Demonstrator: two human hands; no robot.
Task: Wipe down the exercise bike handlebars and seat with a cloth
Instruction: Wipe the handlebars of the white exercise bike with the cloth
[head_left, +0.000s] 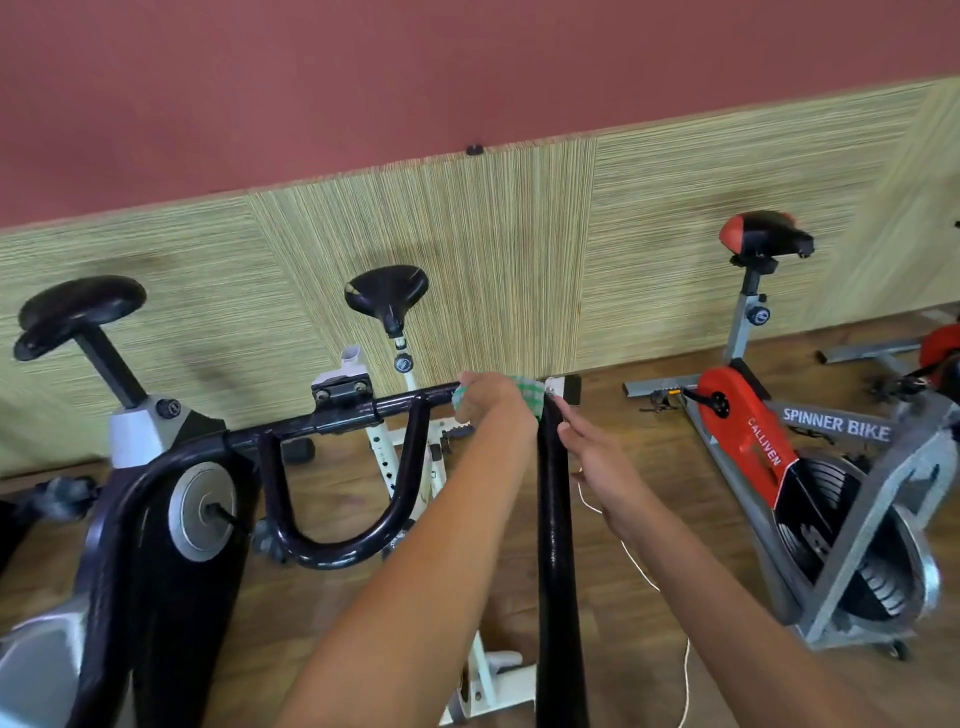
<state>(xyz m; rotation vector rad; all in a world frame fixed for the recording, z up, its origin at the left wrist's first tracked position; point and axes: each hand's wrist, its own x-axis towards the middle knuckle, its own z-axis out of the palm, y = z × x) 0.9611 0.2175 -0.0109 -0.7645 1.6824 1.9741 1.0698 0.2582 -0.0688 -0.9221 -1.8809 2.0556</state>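
A black handlebar (395, 402) runs across the middle, with a U-shaped loop (337, 551) hanging below it and a padded right grip (558, 545) coming toward me. My left hand (491, 397) grips a green-and-white checked cloth (530, 395) wrapped around the bar's right corner. My right hand (587, 441) lies beside the padded grip with fingers fairly straight, touching its right side. A black seat (387, 291) on a white post stands behind the bar. Another black seat (80, 306) is at the left.
A red and grey spinner bike (826, 467) with a red-black seat (761, 234) stands at the right. A white cord (644, 571) trails over the wooden floor. A green woven wall panel (519, 249) runs behind the bikes. The white bike frame (415, 457) is under the handlebar.
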